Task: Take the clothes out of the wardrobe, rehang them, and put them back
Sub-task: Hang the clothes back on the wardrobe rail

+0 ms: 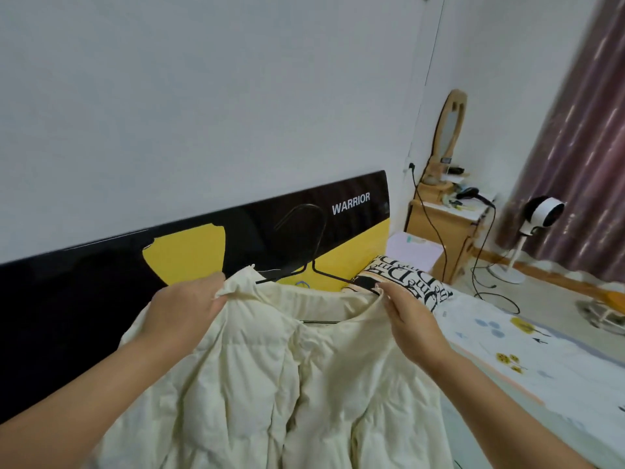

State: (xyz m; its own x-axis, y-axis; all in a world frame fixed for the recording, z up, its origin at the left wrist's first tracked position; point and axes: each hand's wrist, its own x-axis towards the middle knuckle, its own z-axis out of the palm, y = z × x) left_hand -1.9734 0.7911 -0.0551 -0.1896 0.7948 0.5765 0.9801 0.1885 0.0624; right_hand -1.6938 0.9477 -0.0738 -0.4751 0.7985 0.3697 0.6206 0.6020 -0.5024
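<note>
I've got the cream jacket (270, 384) up between my hands: left hand (184, 308) gripping its collar, right hand (411, 314) pinching collar plus black hanger (313, 262), over the bed (527, 353).

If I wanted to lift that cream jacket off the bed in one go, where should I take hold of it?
Probably by the hanger's hook, from above. It stands up clear of the jacket collar, and the hanger already sits inside the neck, so lifting there should carry the jacket. The left hand and right hand only pinch the collar edges.
</note>
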